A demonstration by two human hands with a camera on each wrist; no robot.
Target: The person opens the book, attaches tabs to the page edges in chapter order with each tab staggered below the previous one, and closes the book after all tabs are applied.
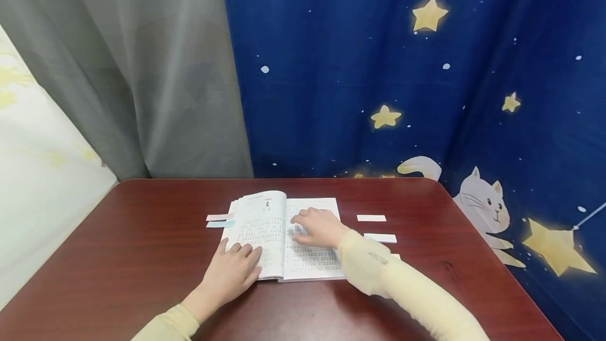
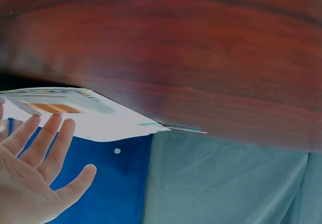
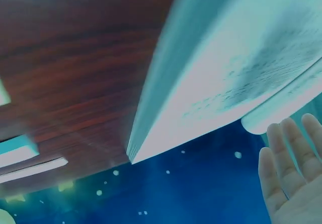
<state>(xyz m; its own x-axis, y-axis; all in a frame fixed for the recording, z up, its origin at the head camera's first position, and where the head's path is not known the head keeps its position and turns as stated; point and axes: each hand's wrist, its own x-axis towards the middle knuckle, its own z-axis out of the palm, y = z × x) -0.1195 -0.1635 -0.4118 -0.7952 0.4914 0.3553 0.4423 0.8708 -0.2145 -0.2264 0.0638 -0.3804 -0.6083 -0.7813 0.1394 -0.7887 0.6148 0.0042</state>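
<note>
An open book [image 1: 312, 270] with printed text lies on the table, its left pages curving up near the spine. My left hand [image 1: 230, 271] rests its spread fingers along the lower left part of the left page; in the left wrist view its fingers [image 2: 56, 143] overlap the page edges. Over the right page, my right hand [image 1: 320, 227] is held near the spine with fingers extended, gripping nothing. In the right wrist view its straight fingers [image 3: 297, 148] appear beside the book's far side. A pink tab [image 1: 218, 217] and a light blue tab [image 1: 219, 223] stick out from the book's left edge.
Right of the book, a narrow pale pad [image 1: 371, 218] and a second pad [image 1: 381, 238] lie on the dark red wooden table [image 1: 142, 236]. Part of a third shows past the right sleeve [image 1: 369, 264]. A blue starry curtain [image 1: 322, 78] and a grey curtain [image 1: 184, 78] hang behind.
</note>
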